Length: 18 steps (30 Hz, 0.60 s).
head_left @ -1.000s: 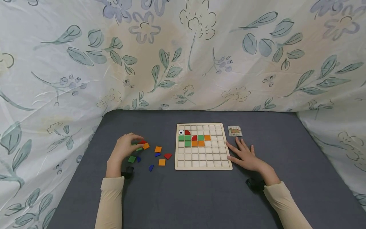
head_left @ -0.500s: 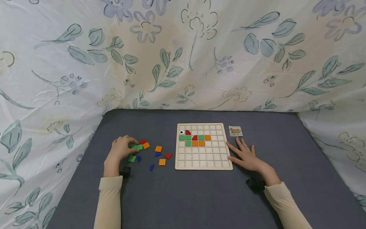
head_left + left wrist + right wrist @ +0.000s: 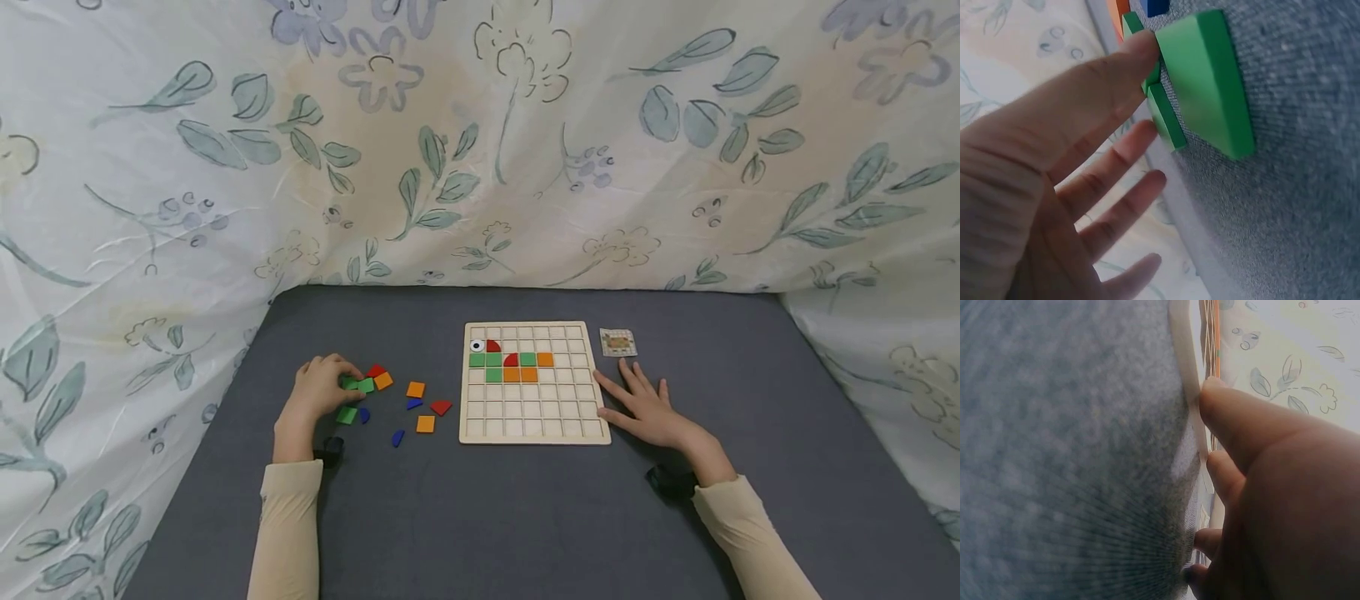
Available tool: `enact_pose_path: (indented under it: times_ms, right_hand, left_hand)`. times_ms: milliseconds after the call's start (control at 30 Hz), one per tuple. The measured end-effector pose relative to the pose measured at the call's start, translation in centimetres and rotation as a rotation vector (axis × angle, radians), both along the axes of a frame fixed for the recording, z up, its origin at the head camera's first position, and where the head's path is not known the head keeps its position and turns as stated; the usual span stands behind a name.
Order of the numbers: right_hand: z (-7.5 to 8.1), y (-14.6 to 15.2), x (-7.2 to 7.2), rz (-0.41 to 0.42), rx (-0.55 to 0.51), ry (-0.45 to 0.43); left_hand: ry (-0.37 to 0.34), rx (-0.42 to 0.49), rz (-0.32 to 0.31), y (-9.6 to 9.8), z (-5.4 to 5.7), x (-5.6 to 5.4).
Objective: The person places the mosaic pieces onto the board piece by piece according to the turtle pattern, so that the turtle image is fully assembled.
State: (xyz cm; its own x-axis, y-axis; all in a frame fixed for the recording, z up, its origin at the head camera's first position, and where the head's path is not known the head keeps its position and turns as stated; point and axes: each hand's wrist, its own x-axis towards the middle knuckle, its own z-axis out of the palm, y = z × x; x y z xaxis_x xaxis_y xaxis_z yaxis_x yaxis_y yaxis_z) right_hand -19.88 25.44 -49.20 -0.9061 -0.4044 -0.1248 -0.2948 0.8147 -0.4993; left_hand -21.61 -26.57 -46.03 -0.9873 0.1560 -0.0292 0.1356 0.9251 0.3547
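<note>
My left hand [image 3: 321, 388] reaches into loose tiles left of the board, thumb and index finger about a green square tile [image 3: 366, 386]. In the left wrist view the thumb overlaps that tile [image 3: 1153, 76], while the other fingers extend past it; the index fingertip is hidden. A second green tile [image 3: 1167, 119] adjoins it, and a larger-looking green tile [image 3: 1204, 81] lies nearest the camera. My right hand [image 3: 647, 410] spreads its fingers along the right edge of the wooden grid board [image 3: 536, 429], with thumb and index fingertip at its rim in the right wrist view.
Red [image 3: 441, 407], orange [image 3: 425, 425] and blue [image 3: 397, 437] pieces lie between left hand and board. An eye tile [image 3: 477, 346] and several red, green and orange pieces sit in the board's upper cells. A small picture card [image 3: 618, 342] lies beyond the right hand.
My left hand has drawn back left from the red and orange pieces to the green tiles, uncovering them, then kept almost still. The right hand stays at the board's edge.
</note>
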Motion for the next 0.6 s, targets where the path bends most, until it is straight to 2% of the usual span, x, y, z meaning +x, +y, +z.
enact_pose_path:
  times_ms: [200,333,600]
  right_hand:
    - [-0.2,0.1,-0.1,0.007,0.004,0.003]
    - [-0.3,0.1,-0.2,0.007,-0.02,0.012]
    - [-0.3,0.2,-0.1,0.014,-0.015,0.01]
  left_hand:
    - [0.031,-0.012,-0.014,-0.1,0.2,0.1]
    - [0.032,0.003,-0.014,0.1,0.7,0.1]
    - [0.076,0.026,-0.048,1.6,1.4,0.1]
